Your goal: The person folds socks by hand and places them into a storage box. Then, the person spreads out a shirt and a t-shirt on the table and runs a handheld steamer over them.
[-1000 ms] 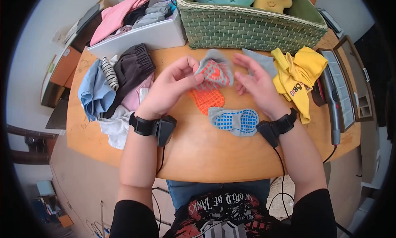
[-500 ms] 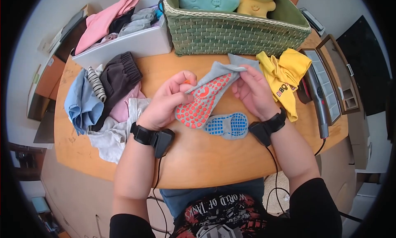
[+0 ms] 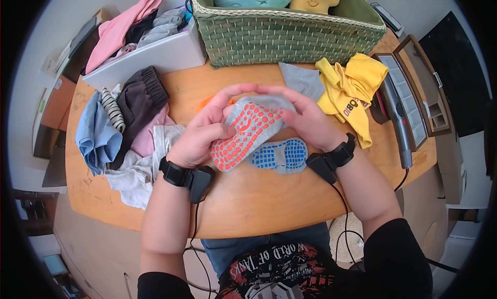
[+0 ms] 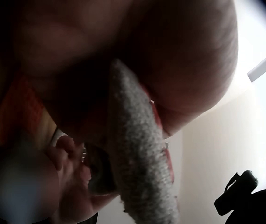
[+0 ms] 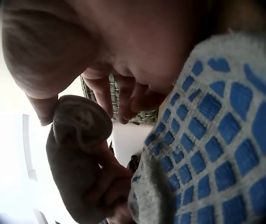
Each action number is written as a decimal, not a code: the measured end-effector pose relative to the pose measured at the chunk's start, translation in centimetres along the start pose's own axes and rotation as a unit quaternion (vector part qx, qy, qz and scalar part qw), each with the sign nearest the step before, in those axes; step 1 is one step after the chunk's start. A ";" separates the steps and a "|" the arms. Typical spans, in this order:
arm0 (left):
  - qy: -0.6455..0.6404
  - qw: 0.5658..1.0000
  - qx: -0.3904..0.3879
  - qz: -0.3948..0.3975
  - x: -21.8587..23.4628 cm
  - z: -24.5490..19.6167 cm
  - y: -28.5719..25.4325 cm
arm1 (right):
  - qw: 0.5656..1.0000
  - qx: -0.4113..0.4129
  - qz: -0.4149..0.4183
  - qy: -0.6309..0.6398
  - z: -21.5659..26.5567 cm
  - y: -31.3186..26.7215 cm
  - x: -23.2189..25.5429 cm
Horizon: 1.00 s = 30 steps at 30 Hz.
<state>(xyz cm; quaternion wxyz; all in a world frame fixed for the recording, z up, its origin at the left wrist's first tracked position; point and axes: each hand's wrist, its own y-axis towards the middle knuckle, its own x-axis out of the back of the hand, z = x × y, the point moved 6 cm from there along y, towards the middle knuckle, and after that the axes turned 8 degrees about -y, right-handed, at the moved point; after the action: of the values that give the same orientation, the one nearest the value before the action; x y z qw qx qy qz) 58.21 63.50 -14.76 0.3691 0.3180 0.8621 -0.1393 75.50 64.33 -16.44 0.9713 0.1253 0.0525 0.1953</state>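
Both hands hold a grey sock with coral-red grip dots (image 3: 240, 136) over the middle of the table. My left hand (image 3: 202, 133) grips its sole side, thumb laid over the dots. At the cuff end, my right hand (image 3: 313, 120) pinches the fabric with its thumb; the fingers reach behind. The cuff opening of the dotted sock (image 5: 79, 116) shows in the right wrist view. Below the hands lies a grey sock with a blue grid (image 3: 279, 155), partly overlapped by the held one. An orange piece (image 3: 206, 102) peeks out behind the left hand, mostly hidden.
A green woven basket (image 3: 290, 37) with plush toys and a white bin (image 3: 155, 58) of clothes stand at the back. Folded clothes (image 3: 137, 102) lie left. A grey cloth (image 3: 302, 80), a yellow garment (image 3: 352, 92), a dark styling tool (image 3: 398, 118) and a compartment case (image 3: 409, 92) are right.
The dotted sock was first bunched up above the orange piece, then stretched between both hands with its sole showing. Now the hands are closer together and the cuff end is gathered.
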 end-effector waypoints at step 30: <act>0.029 0.988 0.132 0.080 2.3 1.6 -1.0 | 0.953 0.027 0.024 0.300 -0.7 -1.2 3.2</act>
<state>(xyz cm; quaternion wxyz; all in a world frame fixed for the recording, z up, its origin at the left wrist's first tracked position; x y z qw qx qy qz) 57.24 63.03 -17.48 0.3085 0.4356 0.8185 -0.2125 78.74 64.67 -17.60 0.9022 0.0884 0.3437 0.2453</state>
